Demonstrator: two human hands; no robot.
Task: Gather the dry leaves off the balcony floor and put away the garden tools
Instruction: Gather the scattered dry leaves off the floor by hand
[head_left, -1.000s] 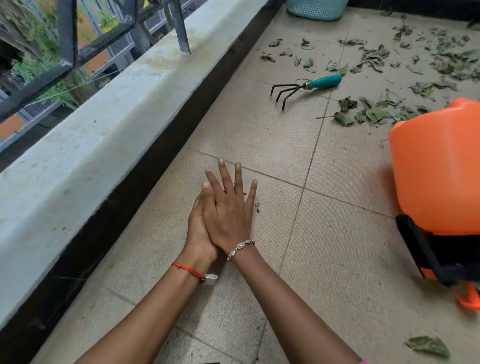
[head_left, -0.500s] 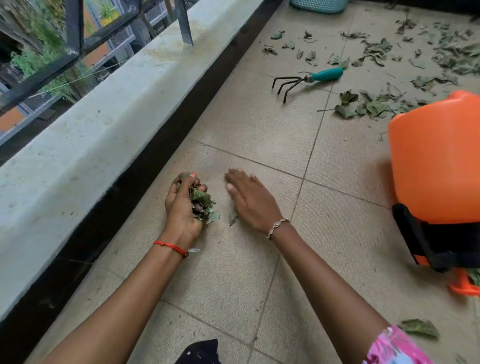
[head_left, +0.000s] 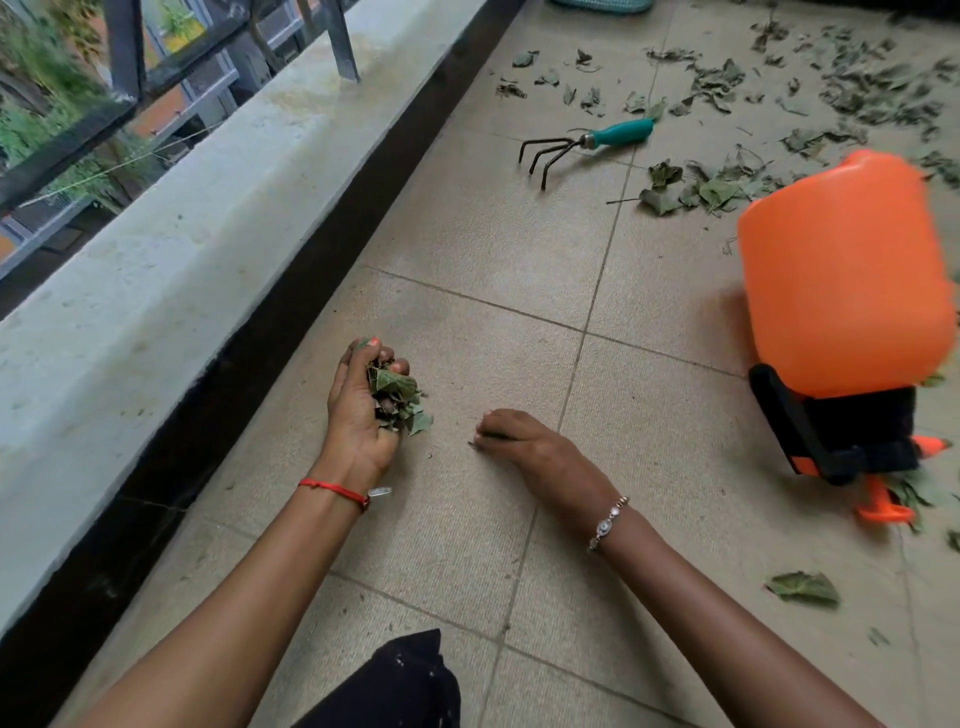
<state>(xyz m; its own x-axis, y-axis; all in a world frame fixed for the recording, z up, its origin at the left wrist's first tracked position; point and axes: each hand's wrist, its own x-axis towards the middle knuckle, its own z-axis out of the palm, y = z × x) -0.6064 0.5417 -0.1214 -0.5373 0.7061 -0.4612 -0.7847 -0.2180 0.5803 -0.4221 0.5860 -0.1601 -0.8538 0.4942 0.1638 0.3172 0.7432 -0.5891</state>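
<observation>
In the head view, a clump of dry leaves is held in the left hand at centre frame, the palm turned up and the fingers curled closed around the clump, just above the tiled floor. The right hand is laid palm down on the floor to the right of it, its fingers bent and nothing gripped; a tiny leaf scrap is seen at its fingertips. A hand rake is lying on the floor in the upper middle of the frame, its long axis running from lower left to upper right, with the dark tines pointed to the lower left and the teal handle toward the upper right. Scattered leaves are spread across the upper right. An orange sprayer is seen tipped at the right edge, and a single leaf is lying at lower right.
</observation>
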